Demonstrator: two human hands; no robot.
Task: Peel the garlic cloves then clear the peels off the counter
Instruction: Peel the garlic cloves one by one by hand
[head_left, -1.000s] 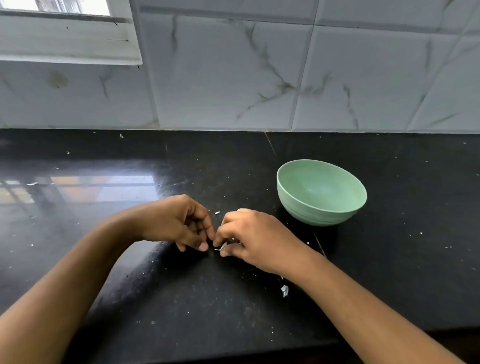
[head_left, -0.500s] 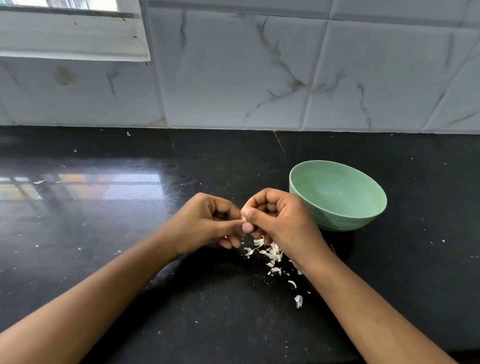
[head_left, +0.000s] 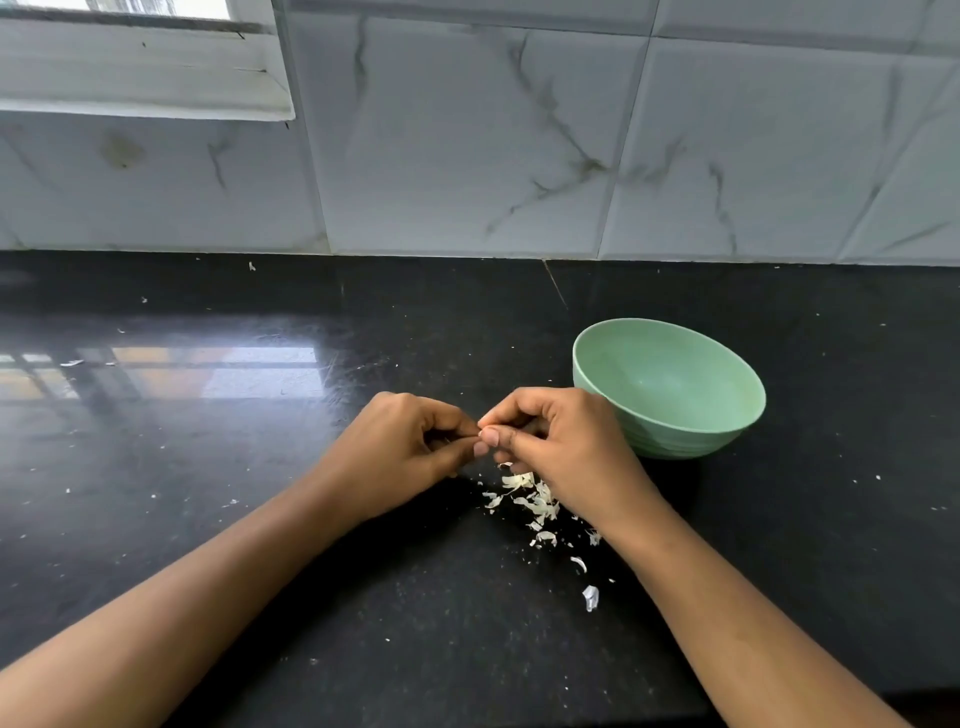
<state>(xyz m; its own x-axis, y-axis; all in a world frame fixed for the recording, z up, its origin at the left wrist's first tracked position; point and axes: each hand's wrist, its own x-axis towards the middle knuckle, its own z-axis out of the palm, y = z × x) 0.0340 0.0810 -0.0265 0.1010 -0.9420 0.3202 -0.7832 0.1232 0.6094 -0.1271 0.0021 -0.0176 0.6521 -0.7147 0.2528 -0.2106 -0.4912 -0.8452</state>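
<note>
Our left hand (head_left: 410, 447) and right hand (head_left: 563, 449) meet fingertip to fingertip above the black counter (head_left: 363, 597), fingers curled in a tight pinch; we cannot tell what sits between them. Garlic peels (head_left: 530, 501) lie scattered beneath our right wrist, near the green bowl (head_left: 675, 441).

One second ago the left hand (head_left: 410, 441) and right hand (head_left: 561, 441) were pressed low against the surface (head_left: 260, 519); both are now raised above it, with the fingers (head_left: 506, 408) meeting tip to tip in a pinch whose content is hidden. The lift has uncovered a loose pile of peels (head_left: 530, 501), previously concealed under the hands. The right hand now stands just in front of the bowl (head_left: 675, 384), overlapping its near rim.
</note>
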